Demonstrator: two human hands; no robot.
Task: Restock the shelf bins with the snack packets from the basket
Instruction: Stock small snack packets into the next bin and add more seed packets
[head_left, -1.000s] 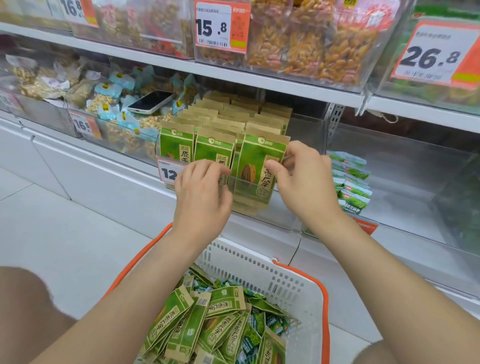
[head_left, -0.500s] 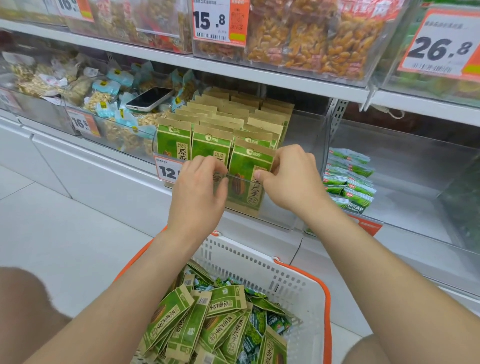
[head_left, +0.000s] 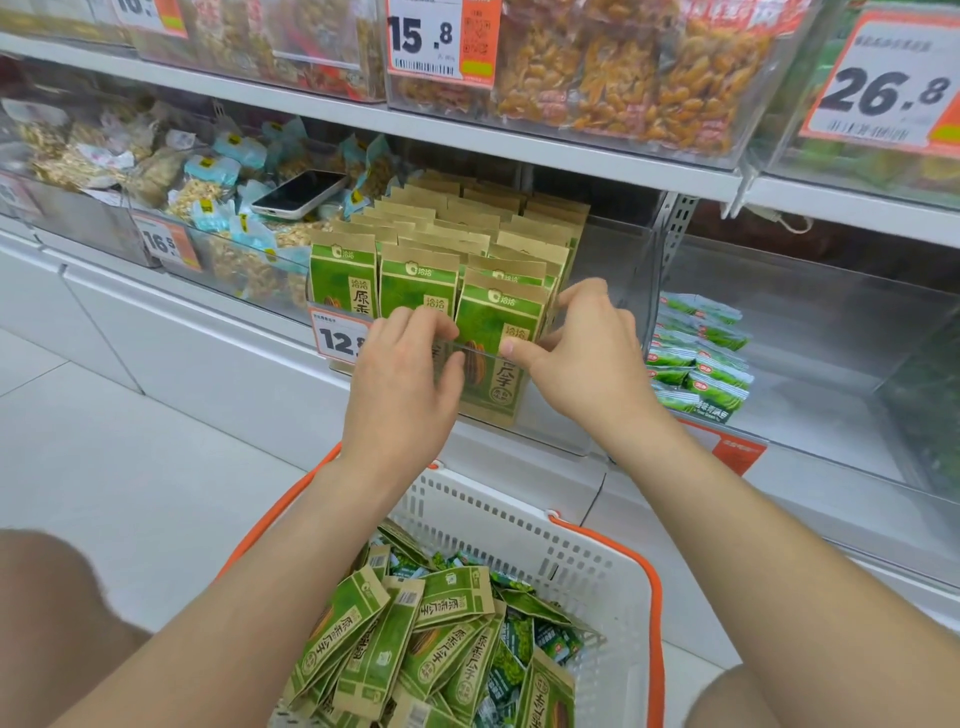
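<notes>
Snack packet (head_left: 496, 317) pinched by right grip (head_left: 587, 358) in shelf bin (head_left: 613, 260); left grip (head_left: 400, 395) hold unclear; white tiled floor (head_left: 130, 467).

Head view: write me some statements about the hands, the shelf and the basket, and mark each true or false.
1. The right hand pinches the front packet of the right-hand row. True.
2. A phone lies among blue-wrapped snacks. True.
3. The basket is empty. False: it holds many green packets.
4. The price tag by the left hand reads 26.8. False: it begins with 12.
</notes>
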